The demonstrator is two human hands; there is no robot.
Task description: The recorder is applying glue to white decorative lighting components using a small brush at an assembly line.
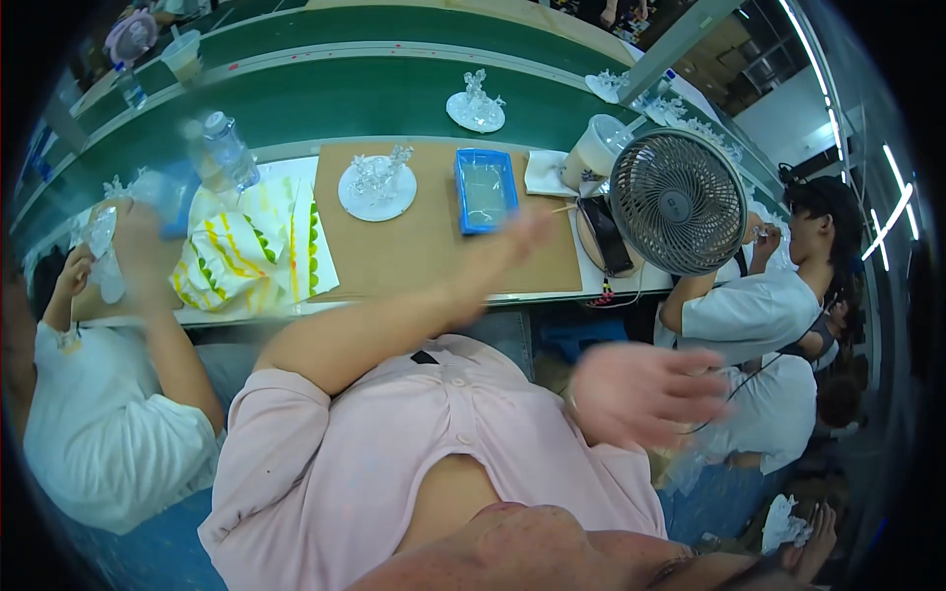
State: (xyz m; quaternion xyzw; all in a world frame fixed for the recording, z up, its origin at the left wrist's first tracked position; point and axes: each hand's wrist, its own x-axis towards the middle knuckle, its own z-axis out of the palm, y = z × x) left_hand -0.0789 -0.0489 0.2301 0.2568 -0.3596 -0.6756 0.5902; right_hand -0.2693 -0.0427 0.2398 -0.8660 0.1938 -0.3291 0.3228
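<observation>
My left hand [517,241], blurred by motion, reaches across my body to the right, just past the lower right corner of a blue tray [460,192]. A thin pale stick [562,209] juts from its fingertips, and the fingers look closed around it. The tray holds something clear and shiny. My right hand [645,396], also blurred, hangs in the air below the table edge on the right, fingers spread and nothing in it. To the tray's left, a white disc [360,204] bears a clear, branching ornament [379,177].
A fan [680,202] stands right, beside a dark phone [604,236] and a plastic cup [598,148]. A printed plastic bag [241,251] and bottle [229,153] lie left. Behind runs a green belt [365,94] carrying a similar ornament [478,103]. People sit close on both sides.
</observation>
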